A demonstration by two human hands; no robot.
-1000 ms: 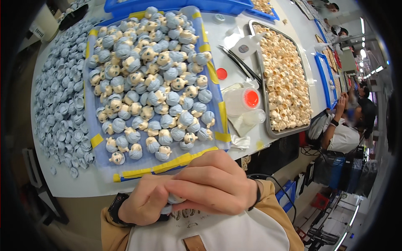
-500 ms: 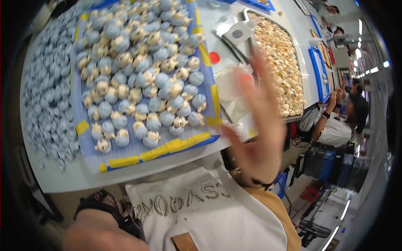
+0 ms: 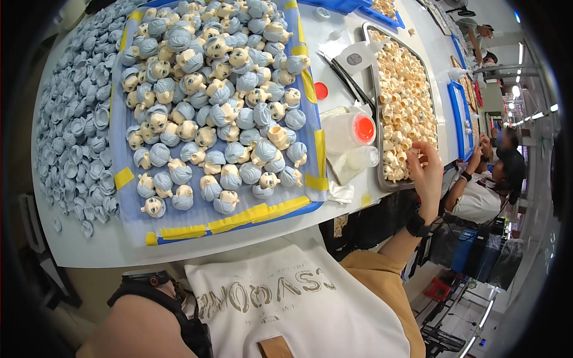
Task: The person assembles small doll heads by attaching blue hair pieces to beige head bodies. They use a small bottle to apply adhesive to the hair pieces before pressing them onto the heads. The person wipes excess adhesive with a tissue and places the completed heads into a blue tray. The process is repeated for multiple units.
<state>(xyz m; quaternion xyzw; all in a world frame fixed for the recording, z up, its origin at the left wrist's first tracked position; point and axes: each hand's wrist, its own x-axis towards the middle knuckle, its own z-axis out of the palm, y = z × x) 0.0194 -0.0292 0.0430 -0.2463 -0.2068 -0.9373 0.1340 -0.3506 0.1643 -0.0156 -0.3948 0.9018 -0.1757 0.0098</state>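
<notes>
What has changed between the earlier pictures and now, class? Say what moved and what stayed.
The right hand has moved away from the chest, forward and right, to the metal tray of doll faces. The left arm has shifted to the lower left. The hands no longer hold a pale-blue piece together; what either holds is unclear. The squeeze bottle and red disc stayed on the table.

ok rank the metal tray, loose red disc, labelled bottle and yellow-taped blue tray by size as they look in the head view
Largest to smallest:
yellow-taped blue tray
metal tray
labelled bottle
loose red disc
</notes>
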